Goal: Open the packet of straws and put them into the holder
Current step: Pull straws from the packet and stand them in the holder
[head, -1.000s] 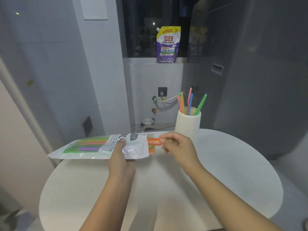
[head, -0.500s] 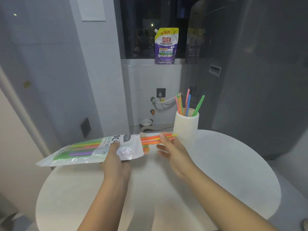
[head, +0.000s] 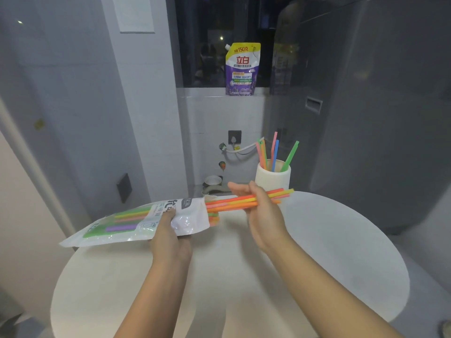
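My left hand (head: 170, 236) grips the open end of a clear and white straw packet (head: 127, 222), held level above the round white table (head: 341, 252). A bunch of orange, yellow and pink straws (head: 234, 200) sticks out of the packet's mouth to the right. My right hand (head: 262, 215) is closed around that bunch, just in front of the white cylindrical holder (head: 272, 179). Several coloured straws (head: 274, 154) stand upright in the holder. More green, purple and pink straws show through the packet.
A purple detergent pouch (head: 241, 69) stands on the window ledge behind. A grey appliance (head: 378, 106) fills the right side. A wall socket and hose (head: 235, 142) are below the ledge, past the table's far edge.
My right hand has drawn the bunch of straws further out of the packet, to the right toward the holder. The left hand still holds the packet, raised slightly.
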{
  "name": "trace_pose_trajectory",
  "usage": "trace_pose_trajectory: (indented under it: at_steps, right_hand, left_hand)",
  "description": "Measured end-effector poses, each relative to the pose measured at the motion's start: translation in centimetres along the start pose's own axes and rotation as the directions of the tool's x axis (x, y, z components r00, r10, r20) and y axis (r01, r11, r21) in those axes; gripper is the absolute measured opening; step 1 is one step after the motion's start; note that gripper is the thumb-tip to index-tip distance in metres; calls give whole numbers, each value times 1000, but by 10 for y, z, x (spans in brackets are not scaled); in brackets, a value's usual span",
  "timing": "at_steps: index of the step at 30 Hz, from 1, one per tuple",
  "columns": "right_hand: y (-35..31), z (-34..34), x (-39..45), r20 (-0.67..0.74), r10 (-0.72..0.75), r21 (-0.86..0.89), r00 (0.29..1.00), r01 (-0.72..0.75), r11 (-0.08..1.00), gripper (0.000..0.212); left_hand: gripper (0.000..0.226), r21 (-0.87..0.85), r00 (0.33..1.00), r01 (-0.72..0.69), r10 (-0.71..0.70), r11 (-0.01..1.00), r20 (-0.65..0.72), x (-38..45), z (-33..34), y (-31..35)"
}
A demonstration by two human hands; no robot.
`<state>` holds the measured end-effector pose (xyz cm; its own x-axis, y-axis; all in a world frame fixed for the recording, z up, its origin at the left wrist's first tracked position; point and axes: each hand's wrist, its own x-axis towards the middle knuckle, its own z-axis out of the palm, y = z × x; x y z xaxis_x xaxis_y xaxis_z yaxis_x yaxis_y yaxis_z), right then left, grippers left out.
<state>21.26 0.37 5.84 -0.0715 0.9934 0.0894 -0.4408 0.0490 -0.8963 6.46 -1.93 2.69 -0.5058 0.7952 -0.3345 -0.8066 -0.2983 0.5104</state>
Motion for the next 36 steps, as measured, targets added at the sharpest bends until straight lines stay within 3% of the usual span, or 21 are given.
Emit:
trace_pose_trajectory:
  at_steps: [4, 11, 17, 21, 26, 36]
  right_hand:
    - [-35, -5, 4, -20, -61, 171, 998, 63, 983, 46]
    - [-77, -2, 14, -184, -122, 280, 975, 171, 945, 47]
    - [-111, 13, 21, -189, -212, 211, 959, 250, 945, 54]
    - [-127, 20, 21, -216, -218, 207, 952, 263, 942, 56]
    - [-157, 22, 20, -270, -343, 75, 900, 375, 924, 48]
    - [-204, 27, 25, -333, -525, -116, 783, 519, 847, 40]
  left_hand:
    - [43, -3, 1000, 16, -16, 1000, 6, 2, 0, 0]
    - [46, -5, 999, 39, -39, 999, -12, 1, -2, -2]
    - [47, -27, 999, 45, -46, 999, -23, -3, -4, 0]
    - [35, -42, 996, 83, -84, 996, -15, -5, -6, 2]
    - [48, -28, 997, 66, -67, 997, -28, -6, -5, 1]
    - [46, -13, 995, 96, -96, 995, 13, -6, -5, 3]
